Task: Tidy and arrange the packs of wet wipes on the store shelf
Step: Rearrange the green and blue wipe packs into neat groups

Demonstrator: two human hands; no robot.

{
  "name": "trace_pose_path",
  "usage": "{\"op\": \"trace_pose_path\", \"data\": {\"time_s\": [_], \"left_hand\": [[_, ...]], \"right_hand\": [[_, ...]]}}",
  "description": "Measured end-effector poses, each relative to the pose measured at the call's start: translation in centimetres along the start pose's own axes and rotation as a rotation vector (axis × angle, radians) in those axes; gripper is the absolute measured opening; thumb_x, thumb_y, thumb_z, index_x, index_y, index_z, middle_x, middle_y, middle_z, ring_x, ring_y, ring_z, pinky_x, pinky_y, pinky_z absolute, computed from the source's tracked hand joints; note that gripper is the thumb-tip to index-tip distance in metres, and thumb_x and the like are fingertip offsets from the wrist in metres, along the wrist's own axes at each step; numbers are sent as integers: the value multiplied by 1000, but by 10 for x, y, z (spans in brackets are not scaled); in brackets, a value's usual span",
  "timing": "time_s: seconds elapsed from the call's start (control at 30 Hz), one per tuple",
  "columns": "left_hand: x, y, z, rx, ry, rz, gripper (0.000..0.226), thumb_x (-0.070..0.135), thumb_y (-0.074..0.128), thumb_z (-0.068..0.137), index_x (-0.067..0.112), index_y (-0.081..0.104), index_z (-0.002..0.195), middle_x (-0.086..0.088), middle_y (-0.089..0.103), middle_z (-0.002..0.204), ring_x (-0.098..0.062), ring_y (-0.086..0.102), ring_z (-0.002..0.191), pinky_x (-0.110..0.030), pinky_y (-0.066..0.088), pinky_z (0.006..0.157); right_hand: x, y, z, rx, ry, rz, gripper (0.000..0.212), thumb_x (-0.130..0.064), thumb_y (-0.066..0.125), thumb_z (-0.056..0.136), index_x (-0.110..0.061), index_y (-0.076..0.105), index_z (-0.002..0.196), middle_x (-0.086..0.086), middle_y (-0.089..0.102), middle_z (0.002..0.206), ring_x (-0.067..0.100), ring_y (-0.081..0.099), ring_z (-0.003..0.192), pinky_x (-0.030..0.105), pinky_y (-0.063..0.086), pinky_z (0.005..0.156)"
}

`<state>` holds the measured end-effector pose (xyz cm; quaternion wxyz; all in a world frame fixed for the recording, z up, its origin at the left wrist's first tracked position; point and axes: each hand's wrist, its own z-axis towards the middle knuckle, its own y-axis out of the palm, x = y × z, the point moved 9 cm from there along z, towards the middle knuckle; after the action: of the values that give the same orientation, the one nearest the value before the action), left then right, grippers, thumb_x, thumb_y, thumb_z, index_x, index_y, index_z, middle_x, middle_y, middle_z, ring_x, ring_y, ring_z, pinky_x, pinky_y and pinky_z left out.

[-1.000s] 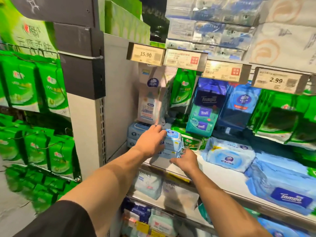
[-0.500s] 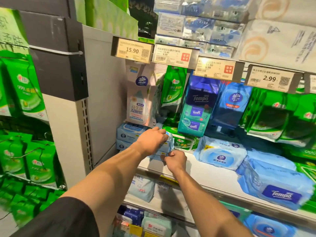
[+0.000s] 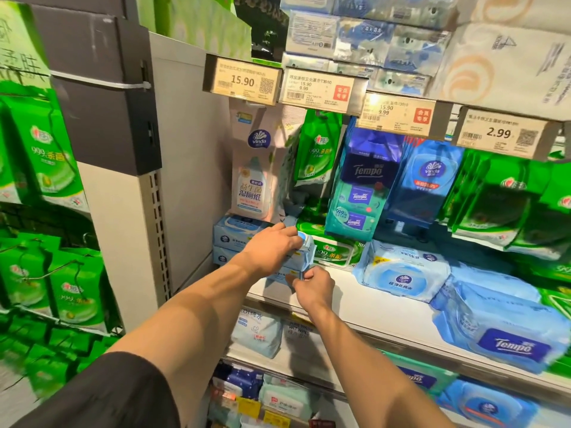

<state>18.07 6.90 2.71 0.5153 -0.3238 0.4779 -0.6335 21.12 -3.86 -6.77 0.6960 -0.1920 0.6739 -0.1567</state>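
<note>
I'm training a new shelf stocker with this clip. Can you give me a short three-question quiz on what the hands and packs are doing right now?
1. True or false: the left hand rests on top of the upper pale blue pack.
2. What does the right hand pinch? A) a price tag B) the lower pale blue pack C) a green pack
3. Fill in: the price tag furthest left reads ____.

Key: 1 true; 2 B; 3 15.90
</note>
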Motion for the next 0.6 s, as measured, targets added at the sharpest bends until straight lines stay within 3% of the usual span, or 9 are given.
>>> {"op": "trace_pose_path", "data": {"time_s": [0.1,0.2,0.27,0.6], "left_hand": [[-1,0,1,-13,-46,-3,34,2,61,81,15,57,113,-6,53,113,-28,48,100,-40,42,78],[1,3,2,-35,-83,13,42,3,72,73,15,54,110,-6,50,110,-28,48,98,-43,45,77],[0,5,2,-54,-94,12,51,8,79,67,16,53,109,-5,49,109,-26,47,97,-41,45,75],[-2,12,0,-16,-136,24,55,10,79,67,15,50,114,-6,49,112,-28,45,99,-42,46,74]], "right_hand": [[-5,3,-5,-18,-27,-32,31,-22,83,73,-11,58,86,3,66,90,19,57,77,17,39,54],[-12,10,-8,0,-43,-73,60,-33,88,66,-7,59,111,11,68,108,29,65,96,30,50,75],[-15,11,-10,40,-24,-110,68,-35,89,65,-3,56,115,17,64,112,36,63,102,36,50,80],[-13,8,-4,118,-13,-156,52,-23,85,70,-2,59,111,21,65,111,40,63,100,39,52,80]]}}
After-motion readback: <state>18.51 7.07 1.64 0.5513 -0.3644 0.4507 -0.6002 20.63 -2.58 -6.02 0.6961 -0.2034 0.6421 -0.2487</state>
